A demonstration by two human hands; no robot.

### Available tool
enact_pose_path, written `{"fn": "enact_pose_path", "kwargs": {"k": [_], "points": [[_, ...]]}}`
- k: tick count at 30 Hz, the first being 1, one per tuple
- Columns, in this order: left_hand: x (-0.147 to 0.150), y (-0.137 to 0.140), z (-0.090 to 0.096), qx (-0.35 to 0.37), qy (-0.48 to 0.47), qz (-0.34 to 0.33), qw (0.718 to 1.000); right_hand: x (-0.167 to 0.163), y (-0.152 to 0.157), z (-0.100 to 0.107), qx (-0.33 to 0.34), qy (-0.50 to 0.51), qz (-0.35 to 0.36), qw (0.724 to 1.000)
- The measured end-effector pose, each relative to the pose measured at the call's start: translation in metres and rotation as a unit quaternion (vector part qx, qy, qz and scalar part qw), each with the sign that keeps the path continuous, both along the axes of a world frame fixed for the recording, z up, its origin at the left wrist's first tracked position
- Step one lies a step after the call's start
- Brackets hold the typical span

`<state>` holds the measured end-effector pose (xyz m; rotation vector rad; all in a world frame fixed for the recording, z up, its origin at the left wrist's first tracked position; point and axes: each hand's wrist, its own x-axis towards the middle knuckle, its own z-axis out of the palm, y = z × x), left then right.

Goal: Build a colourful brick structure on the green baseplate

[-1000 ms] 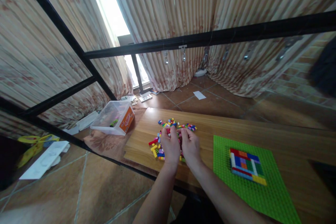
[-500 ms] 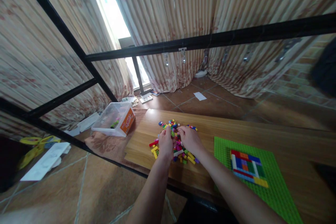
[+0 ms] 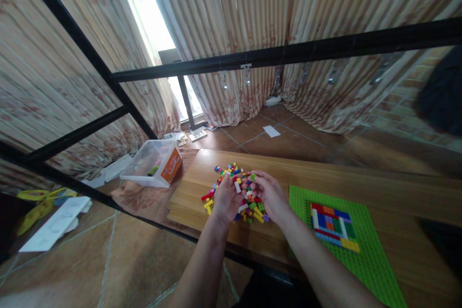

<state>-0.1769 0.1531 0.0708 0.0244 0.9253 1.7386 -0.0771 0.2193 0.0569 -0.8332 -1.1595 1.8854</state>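
Observation:
Over a pile of small coloured toy bricks (image 3: 258, 214) on the wooden board, both palms are turned partly upward. My left hand (image 3: 224, 200) has its fingers curled round a white brick (image 3: 237, 186), which shows at the thumb side. In my right hand (image 3: 271, 196), thumb and fingertips pinch a light green brick (image 3: 253, 178). A green studded baseplate (image 3: 375, 269) lies to the right, beside my right forearm. On it sits a flat rectangle of fitted bricks (image 3: 334, 226) in red, blue, white, green, orange and yellow.
A clear plastic box (image 3: 144, 180) with an orange label stands left of the wooden board (image 3: 195, 197), on a brown cloth (image 3: 133, 197). Black metal bars (image 3: 202, 67) cross ahead, before striped curtains. Papers and a white tray-like piece (image 3: 57, 226) lie on the tiled floor.
My hands have turned from palms down in the pile to palms partly up above it. A white brick and a light green brick now show in them. The view has shifted slightly.

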Motion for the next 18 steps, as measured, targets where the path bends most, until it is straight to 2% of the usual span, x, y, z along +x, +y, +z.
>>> {"fn": "enact_pose_path", "kwargs": {"k": [3, 5, 8, 10, 14, 18], "points": [[0.003, -0.004, 0.001, 0.009, 0.033, -0.004, 0.999, 0.008, 0.001, 0.004, -0.072, 0.048, 0.016, 0.996], [0.007, -0.006, 0.001, 0.023, 0.072, -0.014, 0.997, 0.01, 0.0, 0.007, -0.054, 0.013, 0.041, 0.998], [0.013, -0.009, 0.001, 0.054, 0.113, -0.025, 0.992, 0.009, -0.003, 0.01, 0.02, -0.065, 0.064, 0.996], [0.014, -0.011, 0.002, 0.064, 0.125, -0.024, 0.99, 0.007, -0.004, 0.011, 0.045, -0.087, 0.077, 0.992], [0.013, -0.014, 0.001, 0.044, 0.142, -0.019, 0.989, 0.007, -0.001, 0.015, 0.02, -0.09, 0.121, 0.988], [0.014, -0.013, 0.002, 0.018, 0.2, -0.028, 0.979, 0.006, 0.001, 0.015, -0.03, -0.077, 0.12, 0.989]]}}
